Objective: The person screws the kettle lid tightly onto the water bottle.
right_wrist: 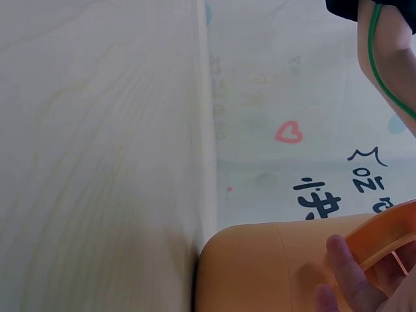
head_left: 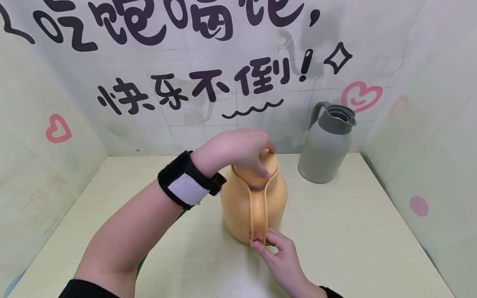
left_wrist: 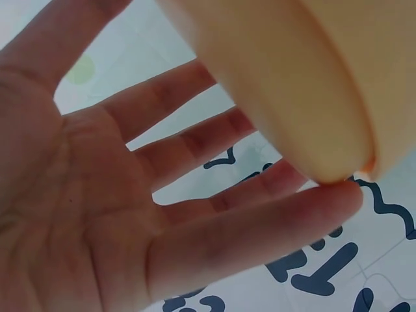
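A yellow-orange vacuum jug (head_left: 234, 211) stands upright on the table, its handle (head_left: 258, 215) facing me. Over its top, my left hand (head_left: 244, 147) grips the rounded lid (head_left: 249, 177), fingers on the far side and thumb on the near side. In the left wrist view, fingertips touch the lid (left_wrist: 279, 84), while the palm stays apart from it. Low on the jug, my right hand (head_left: 281, 254) pinches the bottom end of the handle between thumb and fingers. The right wrist view has the jug's lower body (right_wrist: 253, 273) sideways, with fingers (right_wrist: 348, 266) at the handle.
Behind and to the right stands a grey jug (head_left: 324, 153) with an uncovered mouth and its handle at the left. Printed white sheets (head_left: 208, 82) wall the pale wooden table (head_left: 335, 240) at the back and both sides. A green cord (right_wrist: 372, 45) runs along the left forearm.
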The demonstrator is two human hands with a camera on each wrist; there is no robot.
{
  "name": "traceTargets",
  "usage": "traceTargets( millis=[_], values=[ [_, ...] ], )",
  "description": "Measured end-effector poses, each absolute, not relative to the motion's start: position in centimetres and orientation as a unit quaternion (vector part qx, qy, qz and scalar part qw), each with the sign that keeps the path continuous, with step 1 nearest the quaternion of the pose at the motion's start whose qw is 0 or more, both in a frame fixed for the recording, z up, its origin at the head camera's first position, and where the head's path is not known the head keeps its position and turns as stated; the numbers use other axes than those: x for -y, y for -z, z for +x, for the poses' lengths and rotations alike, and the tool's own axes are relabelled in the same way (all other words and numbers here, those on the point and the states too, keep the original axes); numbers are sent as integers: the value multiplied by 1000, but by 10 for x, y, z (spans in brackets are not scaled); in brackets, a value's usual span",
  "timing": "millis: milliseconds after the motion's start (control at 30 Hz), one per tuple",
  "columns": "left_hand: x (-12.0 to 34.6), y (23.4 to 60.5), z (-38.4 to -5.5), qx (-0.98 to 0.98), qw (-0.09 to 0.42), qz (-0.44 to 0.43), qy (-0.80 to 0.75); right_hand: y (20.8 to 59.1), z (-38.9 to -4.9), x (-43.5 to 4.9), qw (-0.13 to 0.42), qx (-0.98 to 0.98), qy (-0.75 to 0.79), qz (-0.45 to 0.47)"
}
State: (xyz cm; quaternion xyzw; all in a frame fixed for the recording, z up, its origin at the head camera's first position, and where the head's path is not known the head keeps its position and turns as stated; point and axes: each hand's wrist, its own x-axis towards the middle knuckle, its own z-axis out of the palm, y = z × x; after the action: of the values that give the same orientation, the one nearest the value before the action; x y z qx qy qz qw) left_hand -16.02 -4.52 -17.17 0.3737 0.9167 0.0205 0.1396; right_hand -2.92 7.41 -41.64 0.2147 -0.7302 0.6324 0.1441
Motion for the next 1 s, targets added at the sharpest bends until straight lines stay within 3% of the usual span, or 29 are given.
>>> traceTargets(
  millis=[1000],
  values=[
    [55, 165, -169, -875, 196, 438, -64, 417, -30, -74, 140, 733, -630, 215]
  ],
)
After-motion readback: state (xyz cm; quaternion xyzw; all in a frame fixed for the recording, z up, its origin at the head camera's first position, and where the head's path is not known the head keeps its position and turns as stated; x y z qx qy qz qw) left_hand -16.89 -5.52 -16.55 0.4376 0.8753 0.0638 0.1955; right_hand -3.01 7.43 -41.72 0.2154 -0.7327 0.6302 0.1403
